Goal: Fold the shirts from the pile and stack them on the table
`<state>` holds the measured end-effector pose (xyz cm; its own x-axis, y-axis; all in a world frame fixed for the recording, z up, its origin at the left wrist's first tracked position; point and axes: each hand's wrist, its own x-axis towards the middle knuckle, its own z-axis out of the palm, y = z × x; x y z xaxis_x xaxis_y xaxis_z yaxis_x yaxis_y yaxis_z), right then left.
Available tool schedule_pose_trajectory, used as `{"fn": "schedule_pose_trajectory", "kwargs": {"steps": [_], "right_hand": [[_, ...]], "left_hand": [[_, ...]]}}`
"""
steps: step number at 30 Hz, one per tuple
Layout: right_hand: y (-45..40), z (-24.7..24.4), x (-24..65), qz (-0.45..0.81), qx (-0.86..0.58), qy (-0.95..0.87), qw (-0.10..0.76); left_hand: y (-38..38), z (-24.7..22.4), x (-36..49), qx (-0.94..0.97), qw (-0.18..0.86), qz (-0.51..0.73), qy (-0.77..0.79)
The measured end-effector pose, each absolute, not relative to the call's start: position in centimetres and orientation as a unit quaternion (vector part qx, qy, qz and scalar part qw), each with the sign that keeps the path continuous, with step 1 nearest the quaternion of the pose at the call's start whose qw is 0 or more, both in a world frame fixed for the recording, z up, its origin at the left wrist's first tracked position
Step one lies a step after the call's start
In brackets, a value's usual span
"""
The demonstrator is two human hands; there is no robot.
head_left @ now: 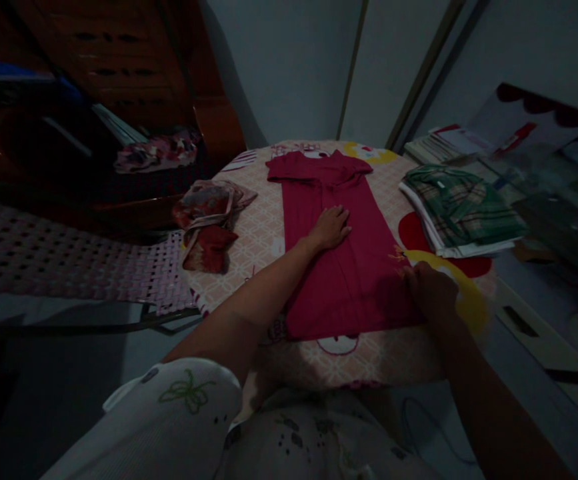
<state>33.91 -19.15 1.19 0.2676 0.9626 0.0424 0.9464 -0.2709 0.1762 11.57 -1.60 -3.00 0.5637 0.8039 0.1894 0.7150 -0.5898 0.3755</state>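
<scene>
A dark pink short-sleeved garment [339, 287] lies spread lengthwise on a round table covered by a patterned cloth [259, 233]. Its sleeves and collar end point away from me, and the hem is near me. My left hand [329, 228] rests flat on the middle of the garment, fingers outstretched. At the garment's right edge, close to the hem, my right hand [431, 288] pinches the fabric between thumb and fingers. Small orange embroidery shows on that edge just beyond the right hand.
Folded clothes with a green plaid shirt [463, 207] on top sit at the table's right. A crumpled red and pink cloth [211, 223] lies at the left edge. A woven chair [119, 270] stands left; papers [449, 143] and a glass-topped surface [543, 207] are at right.
</scene>
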Motion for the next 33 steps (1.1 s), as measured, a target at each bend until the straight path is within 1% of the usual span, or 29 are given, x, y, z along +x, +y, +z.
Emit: {"fn": "schedule_pose_trajectory", "kwargs": {"steps": [3, 9, 15, 22, 25, 28, 30, 33], "right_hand": [[-19.8, 1.3, 33.8, 0.076, 0.795, 0.600, 0.046], [-20.7, 0.6, 33.7, 0.098, 0.795, 0.596, 0.059], [-21.2, 0.7, 34.1, 0.100, 0.787, 0.608, 0.030], [-21.8, 0.5, 34.3, 0.087, 0.791, 0.603, 0.049], [-21.7, 0.5, 34.4, 0.081, 0.791, 0.605, 0.045], [-21.8, 0.9, 34.6, 0.081, 0.792, 0.605, 0.038], [-21.9, 1.5, 34.7, 0.087, 0.794, 0.602, 0.011], [-21.5, 2.4, 33.9, 0.081, 0.781, 0.617, -0.052]], "left_hand": [[-1.6, -3.2, 11.6, 0.875, 0.131, 0.176, 0.432], [-1.7, -3.0, 11.7, 0.869, 0.139, 0.172, 0.442], [-1.7, -2.9, 11.4, 0.873, 0.147, 0.174, 0.432], [-1.8, -2.9, 11.3, 0.872, 0.151, 0.197, 0.422], [-1.9, -2.6, 10.9, 0.857, 0.192, 0.241, 0.413], [-1.6, -1.8, 9.9, 0.813, 0.248, 0.326, 0.414], [-1.2, -1.2, 8.9, 0.773, 0.268, 0.381, 0.431], [-0.3, -0.5, 7.0, 0.704, 0.275, 0.433, 0.491]]}}
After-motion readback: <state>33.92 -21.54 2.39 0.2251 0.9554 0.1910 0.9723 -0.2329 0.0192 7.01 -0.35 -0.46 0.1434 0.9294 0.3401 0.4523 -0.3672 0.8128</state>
